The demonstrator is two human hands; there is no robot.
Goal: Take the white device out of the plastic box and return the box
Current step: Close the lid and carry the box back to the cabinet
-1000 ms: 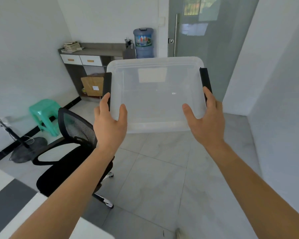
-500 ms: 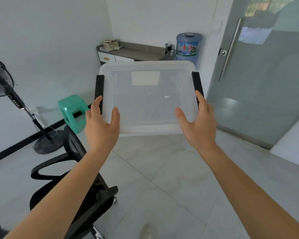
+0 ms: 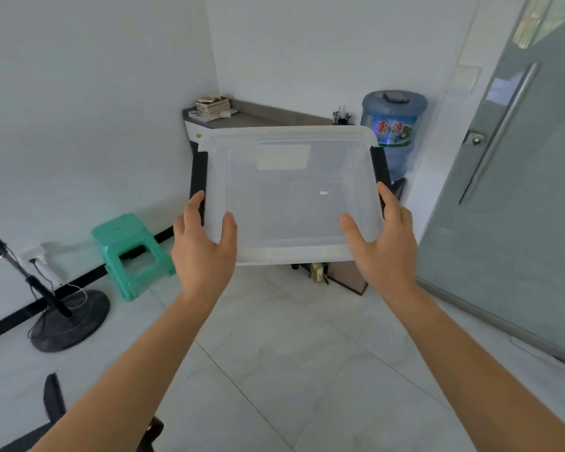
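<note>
I carry a clear plastic box (image 3: 291, 197) with a lid and black side clips, held level at chest height in front of me. My left hand (image 3: 203, 246) grips its near left corner, thumb on top and fingers by the black clip. My right hand (image 3: 382, 246) holds the near right corner the same way. The box looks empty through the lid. No white device is in view.
A grey desk (image 3: 252, 119) with a stack of papers stands in the corner ahead, a blue water jug (image 3: 393, 125) to its right. A green stool (image 3: 131, 249) and a fan base (image 3: 69, 318) are at the left. A glass door (image 3: 519, 190) is at the right. A black chair (image 3: 53, 406) is at lower left.
The view has swung left and drawn nearer to the corner desk. The chair has slipped to the lower left edge. Both hands keep the same hold on the box.
</note>
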